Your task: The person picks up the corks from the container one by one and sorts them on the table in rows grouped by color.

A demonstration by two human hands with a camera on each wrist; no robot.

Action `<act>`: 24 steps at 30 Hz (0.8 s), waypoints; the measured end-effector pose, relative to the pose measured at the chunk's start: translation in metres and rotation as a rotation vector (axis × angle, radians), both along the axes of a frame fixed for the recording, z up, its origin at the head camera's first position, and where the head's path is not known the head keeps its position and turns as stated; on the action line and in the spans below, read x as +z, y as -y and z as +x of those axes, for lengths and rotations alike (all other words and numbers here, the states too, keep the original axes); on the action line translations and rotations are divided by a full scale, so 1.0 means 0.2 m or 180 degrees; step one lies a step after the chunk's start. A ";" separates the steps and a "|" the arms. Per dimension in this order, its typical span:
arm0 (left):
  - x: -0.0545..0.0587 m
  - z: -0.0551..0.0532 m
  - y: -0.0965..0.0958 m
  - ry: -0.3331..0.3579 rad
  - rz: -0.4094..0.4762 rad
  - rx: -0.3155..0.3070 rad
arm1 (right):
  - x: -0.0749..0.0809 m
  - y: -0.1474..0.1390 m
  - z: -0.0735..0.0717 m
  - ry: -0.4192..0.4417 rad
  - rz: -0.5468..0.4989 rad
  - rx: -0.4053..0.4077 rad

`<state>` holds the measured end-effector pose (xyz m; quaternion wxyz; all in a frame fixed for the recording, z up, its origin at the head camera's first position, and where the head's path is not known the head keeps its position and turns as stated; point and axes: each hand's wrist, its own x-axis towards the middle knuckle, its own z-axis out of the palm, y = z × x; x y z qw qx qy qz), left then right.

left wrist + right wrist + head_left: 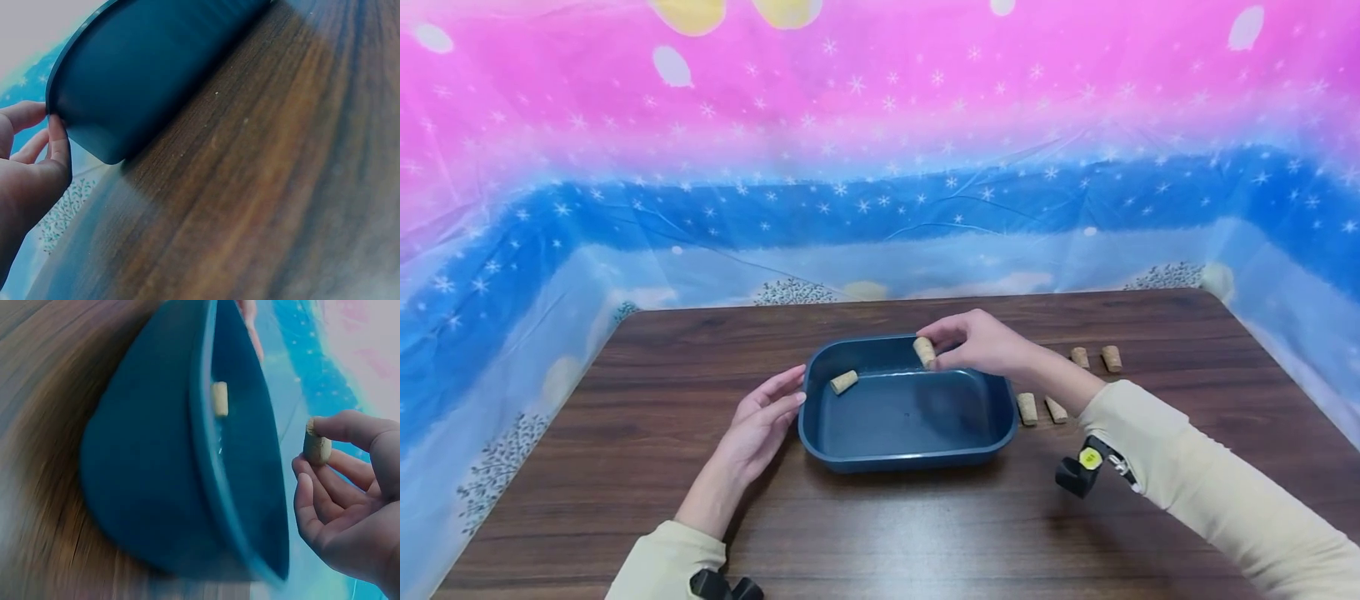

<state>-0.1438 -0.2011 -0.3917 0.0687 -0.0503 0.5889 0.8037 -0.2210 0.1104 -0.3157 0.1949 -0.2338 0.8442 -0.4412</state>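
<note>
A dark blue rectangular basin (906, 457) stands on the table, and one cork (844, 382) lies inside it toward the left. Over the basin's far side, my right hand (981, 343) pinches another cork (924, 352) between thumb and fingers. The right wrist view shows this held cork (317, 445) at the fingertips, above the basin's rim. My left hand (766, 421) touches the basin's left end, its fingers fairly straight against the outer side near the rim. In the left wrist view the left hand (31, 169) meets the edge of the basin (137, 75).
Several loose corks lie on the brown wooden table (895, 533) right of the basin: two nearer ones, including this cork (1027, 409), and two farther back, including this cork (1111, 359). A pink and blue patterned cloth (880, 192) hangs behind and along the sides.
</note>
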 end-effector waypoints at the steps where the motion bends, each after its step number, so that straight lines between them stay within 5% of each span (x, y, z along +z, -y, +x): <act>1: 0.00 0.00 0.00 -0.0010 0.0005 0.0006 | 0.00 -0.02 0.00 -0.0002 -0.0008 -0.0037; 24: 0.00 0.00 0.00 0.0006 -0.0025 0.0042 | -0.01 -0.50 0.04 -0.0322 0.0223 -0.0589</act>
